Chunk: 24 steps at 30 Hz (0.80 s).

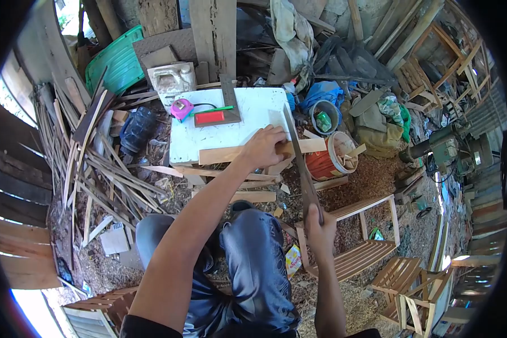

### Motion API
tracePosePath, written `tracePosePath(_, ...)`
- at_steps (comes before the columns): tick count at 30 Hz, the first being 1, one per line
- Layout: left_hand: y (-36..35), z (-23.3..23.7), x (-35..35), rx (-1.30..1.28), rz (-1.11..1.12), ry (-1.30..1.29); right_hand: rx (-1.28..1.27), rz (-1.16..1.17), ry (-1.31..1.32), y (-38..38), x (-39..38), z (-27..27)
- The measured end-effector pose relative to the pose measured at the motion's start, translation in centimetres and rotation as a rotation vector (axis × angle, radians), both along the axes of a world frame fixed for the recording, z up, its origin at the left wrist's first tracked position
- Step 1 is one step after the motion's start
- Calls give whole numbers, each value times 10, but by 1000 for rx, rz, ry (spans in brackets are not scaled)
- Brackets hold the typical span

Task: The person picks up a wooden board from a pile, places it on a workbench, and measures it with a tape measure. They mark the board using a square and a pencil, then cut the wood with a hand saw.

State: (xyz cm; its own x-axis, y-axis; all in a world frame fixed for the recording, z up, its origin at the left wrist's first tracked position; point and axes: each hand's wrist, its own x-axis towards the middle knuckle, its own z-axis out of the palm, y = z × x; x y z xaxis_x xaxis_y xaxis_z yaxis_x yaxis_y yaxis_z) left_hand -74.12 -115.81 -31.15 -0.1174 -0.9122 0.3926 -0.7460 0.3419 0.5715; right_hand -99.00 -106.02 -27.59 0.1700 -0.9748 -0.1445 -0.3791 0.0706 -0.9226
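My left hand (263,147) presses down on a wooden strip (222,155), its fingers curled over the wood near the right edge of a small white table (191,135). The strip's right end juts out past that edge. In my right hand (321,232) is the handle of a handsaw (302,172). Its long blade lies across the strip just right of my left hand and points away from me. A framing square (231,101), a pink tape measure (181,109), a green pencil (219,108) and a red block (209,117) are on the tabletop.
A red bucket (315,164) with wood offcuts stands beside the table, below the strip's overhanging end. A grey bucket (328,107) is behind it. Thin wood strips (104,163) pile up on the left. A slatted wooden frame (355,259) lies near my right arm.
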Motion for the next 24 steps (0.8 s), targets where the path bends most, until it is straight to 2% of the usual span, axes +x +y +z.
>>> tracePosePath(4,2,3,-3,18,35,10,-10,41,5,-30,19,-2)
tracePosePath(7,2,0,-3,-8,38,0,-10,2,-12,-6,10,6)
tracePosePath(9,0,-2,-3,-17,32,-2,-16,-3,93,19,-10,8)
tracePosePath(12,1,-2,-3,5,26,-19,69,-63,96,54,-35,12)
tracePosePath(14,0,-4,-2,-10,21,-35,145,-52,-16,60,-48,11)
tracePosePath(18,0,-2,-3,-47,0,-46,172,-36,-131,15,-22,9)
tracePosePath(20,2,3,-3,35,28,-2,186,-48,-182,-17,0,5)
tracePosePath(22,0,-1,-4,11,25,5,81,36,-147,-37,15,-1)
tracePosePath(24,-1,-4,-2,-2,26,14,43,36,-102,-27,15,1)
